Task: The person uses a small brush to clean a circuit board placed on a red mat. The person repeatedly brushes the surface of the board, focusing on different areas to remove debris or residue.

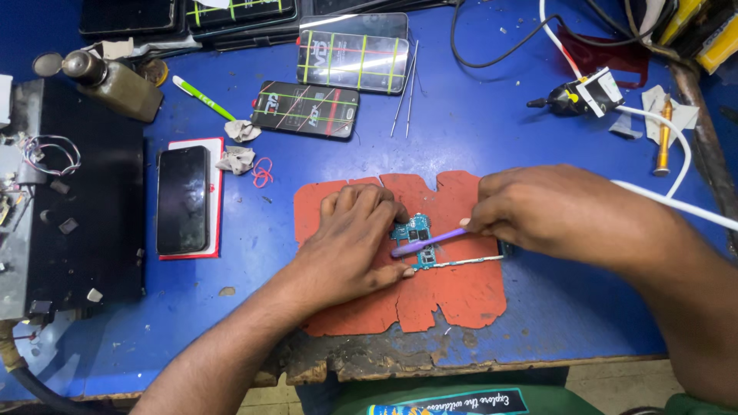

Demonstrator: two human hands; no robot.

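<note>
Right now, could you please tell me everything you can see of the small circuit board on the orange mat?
The circuit board is small, teal-green, with dark chips and a thin pale strip running out to its right. It lies flat on the worn orange mat. The left hand pins its left side down; the right hand lays a purple tool across it. Part stays hidden.

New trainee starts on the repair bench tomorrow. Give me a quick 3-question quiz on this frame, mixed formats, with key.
1. True or false: the left hand presses the teal circuit board down on the orange mat.
2. Multiple choice: the right hand holds A) tweezers B) a purple brush C) a screwdriver.
3. Fill in: the dark phone on the red-edged white pad lies to the ____ of the mat.

Key: 1 true; 2 B; 3 left. The brush tip lies across the board, between the two hands.
</note>
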